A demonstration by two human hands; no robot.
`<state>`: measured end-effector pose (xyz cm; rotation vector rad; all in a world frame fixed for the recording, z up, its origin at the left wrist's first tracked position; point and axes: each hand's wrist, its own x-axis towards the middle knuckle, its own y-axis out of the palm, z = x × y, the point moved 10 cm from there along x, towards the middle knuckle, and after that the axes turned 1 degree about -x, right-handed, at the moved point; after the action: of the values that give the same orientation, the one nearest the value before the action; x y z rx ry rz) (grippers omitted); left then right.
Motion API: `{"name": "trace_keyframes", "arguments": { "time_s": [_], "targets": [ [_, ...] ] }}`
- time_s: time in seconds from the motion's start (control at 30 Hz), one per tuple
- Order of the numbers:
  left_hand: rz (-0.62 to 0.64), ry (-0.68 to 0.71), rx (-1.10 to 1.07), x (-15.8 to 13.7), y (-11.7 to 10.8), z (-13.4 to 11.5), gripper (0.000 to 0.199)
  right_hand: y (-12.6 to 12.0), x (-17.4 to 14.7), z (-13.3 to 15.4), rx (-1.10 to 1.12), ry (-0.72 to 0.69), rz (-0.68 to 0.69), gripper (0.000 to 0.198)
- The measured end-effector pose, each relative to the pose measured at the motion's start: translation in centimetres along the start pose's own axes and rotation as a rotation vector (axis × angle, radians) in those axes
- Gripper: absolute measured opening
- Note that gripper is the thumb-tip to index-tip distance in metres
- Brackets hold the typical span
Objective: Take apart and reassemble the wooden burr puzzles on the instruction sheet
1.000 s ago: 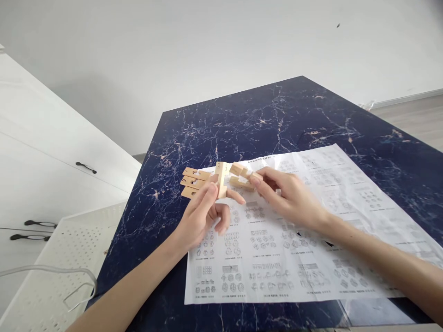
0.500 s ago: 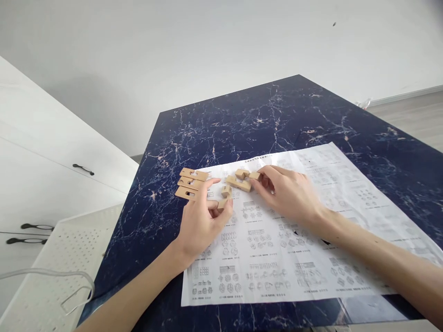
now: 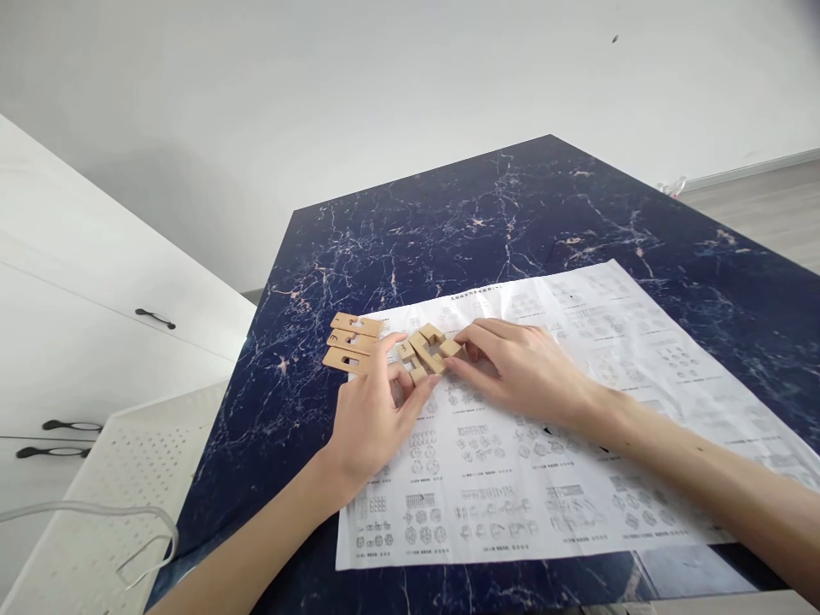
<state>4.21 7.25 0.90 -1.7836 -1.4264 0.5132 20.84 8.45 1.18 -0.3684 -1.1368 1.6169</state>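
My left hand (image 3: pixel 368 418) is closed on a notched wooden puzzle block (image 3: pixel 417 374), thumb at its near end. From the other side, my right hand (image 3: pixel 522 363) pinches a second notched block (image 3: pixel 452 348) between thumb and fingers. The blocks sit close together in a small cluster over the printed sheet, with another light wooden piece (image 3: pixel 421 348) between them. Whether they interlock or only touch, I cannot tell. Beside my left fingers lie several flat wooden plates (image 3: pixel 342 338) with cut-out slots and marks on them, stacked in an overlapping row.
A creased white sheet (image 3: pixel 500 478) printed with small puzzle diagrams covers much of the near part of the dark blue marbled table (image 3: pixel 410 248). To the left stand a white perforated surface (image 3: pixel 147 453) with a pale cable (image 3: pixel 83 510) and white cabinets with black handles (image 3: pixel 155 319).
My right hand has moved left and slightly down with its block. The pieces that lay apart are now bunched together at the left hand's block.
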Motion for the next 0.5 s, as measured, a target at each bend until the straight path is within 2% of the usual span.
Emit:
{"name": "trace_keyframes", "arguments": {
  "time_s": [0.1, 0.17, 0.27, 0.33, 0.5],
  "targets": [
    [-0.042, 0.046, -0.086, 0.1, -0.4, -0.1, 0.037, 0.4, -0.1, 0.8, 0.014, -0.078, 0.028, 0.027],
    [-0.114, 0.124, -0.088, 0.1, -1.1, -0.7, 0.027, 0.6, -0.2, 1.2, 0.02, -0.122, 0.05, 0.03],
    [-0.187, 0.289, 0.07, -0.1, -1.8, -2.3, 0.023, 1.0, -0.5, 2.0, 0.038, -0.201, 0.085, 0.032],
    [-0.167, 0.359, 0.18, -0.1, -1.4, -2.9, 0.025, 1.0, -0.6, 2.4, 0.052, -0.24, 0.088, 0.034],
    [-0.18, 0.352, 0.312, 0.4, -1.6, -2.2, 0.018, 1.1, -0.4, 2.0, 0.064, -0.205, 0.087, 0.032]
  ]
}}
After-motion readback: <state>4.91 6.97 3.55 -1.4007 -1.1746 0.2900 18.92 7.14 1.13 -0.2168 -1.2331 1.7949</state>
